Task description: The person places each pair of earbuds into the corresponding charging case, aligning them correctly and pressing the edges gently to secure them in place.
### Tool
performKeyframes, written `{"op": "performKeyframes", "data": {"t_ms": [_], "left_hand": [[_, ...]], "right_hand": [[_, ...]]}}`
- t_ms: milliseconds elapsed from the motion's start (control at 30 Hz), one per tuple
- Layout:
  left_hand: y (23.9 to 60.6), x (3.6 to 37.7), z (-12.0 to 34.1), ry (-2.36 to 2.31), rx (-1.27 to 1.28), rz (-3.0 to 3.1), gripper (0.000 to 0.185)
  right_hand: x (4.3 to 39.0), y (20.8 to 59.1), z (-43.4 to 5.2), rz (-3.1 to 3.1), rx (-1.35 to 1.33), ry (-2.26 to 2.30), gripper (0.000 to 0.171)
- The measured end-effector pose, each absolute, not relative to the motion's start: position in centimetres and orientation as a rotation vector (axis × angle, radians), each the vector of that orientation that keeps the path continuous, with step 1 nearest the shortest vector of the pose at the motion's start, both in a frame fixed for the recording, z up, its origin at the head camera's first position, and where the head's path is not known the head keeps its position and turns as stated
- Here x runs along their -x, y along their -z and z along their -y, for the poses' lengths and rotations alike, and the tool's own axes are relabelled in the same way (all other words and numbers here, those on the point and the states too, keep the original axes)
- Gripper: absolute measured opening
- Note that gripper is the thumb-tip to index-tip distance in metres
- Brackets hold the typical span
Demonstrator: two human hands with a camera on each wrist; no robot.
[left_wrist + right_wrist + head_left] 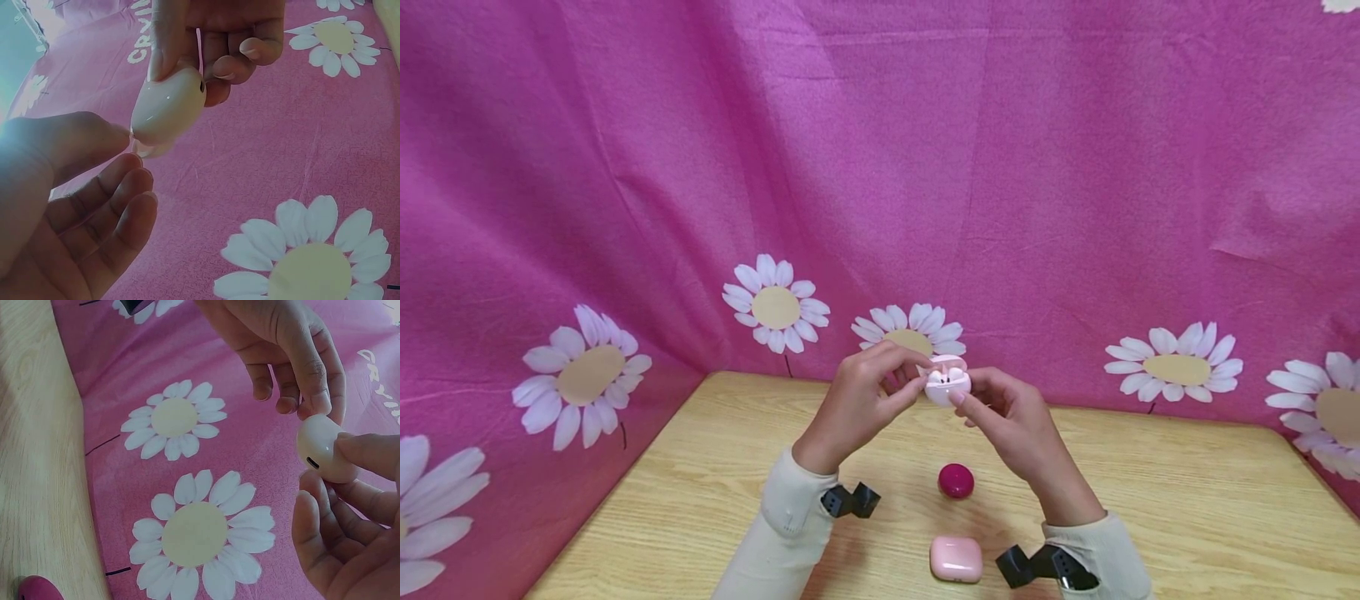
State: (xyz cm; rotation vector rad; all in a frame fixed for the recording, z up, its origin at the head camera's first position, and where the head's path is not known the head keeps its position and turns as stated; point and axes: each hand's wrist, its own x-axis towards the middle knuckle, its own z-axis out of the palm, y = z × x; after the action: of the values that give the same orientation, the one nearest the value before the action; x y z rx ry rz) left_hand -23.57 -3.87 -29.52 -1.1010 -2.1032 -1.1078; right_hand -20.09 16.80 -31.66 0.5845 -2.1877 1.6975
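Note:
A small, rounded white earbud case [948, 395] is held up above the table with its lid raised. Two white earbuds [955, 377] with dark spots sit inside it, against a pinkish interior. My right hand [1011, 417] grips the case from its right side, thumb on the front and fingers behind. From the left, my left hand [865, 398] pinches the edge of the case near the lid between thumb and index finger. In the right wrist view, a dark slot shows in the underside of the case [322, 447]. The left wrist view shows its smooth outer shell [165, 106].
Below the hands, a glossy dark-pink round case [956, 481] lies on the wooden table [700, 483]. Nearer the front is a light-pink rounded rectangular case [956, 559]. A magenta cloth [1037, 167] with white daisies hangs behind and beside the table. Black cameras sit on both wrists.

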Motion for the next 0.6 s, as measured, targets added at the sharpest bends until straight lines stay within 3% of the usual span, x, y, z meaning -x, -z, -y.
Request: {"op": "performKeyframes", "data": {"t_ms": [600], "left_hand": [[29.66,23.46,3.06,1.158,1.016,2.123,0.034]], "right_hand": [[20.16,31.58,-16.8,2.133,-0.524,-1.766,0.022]]}}
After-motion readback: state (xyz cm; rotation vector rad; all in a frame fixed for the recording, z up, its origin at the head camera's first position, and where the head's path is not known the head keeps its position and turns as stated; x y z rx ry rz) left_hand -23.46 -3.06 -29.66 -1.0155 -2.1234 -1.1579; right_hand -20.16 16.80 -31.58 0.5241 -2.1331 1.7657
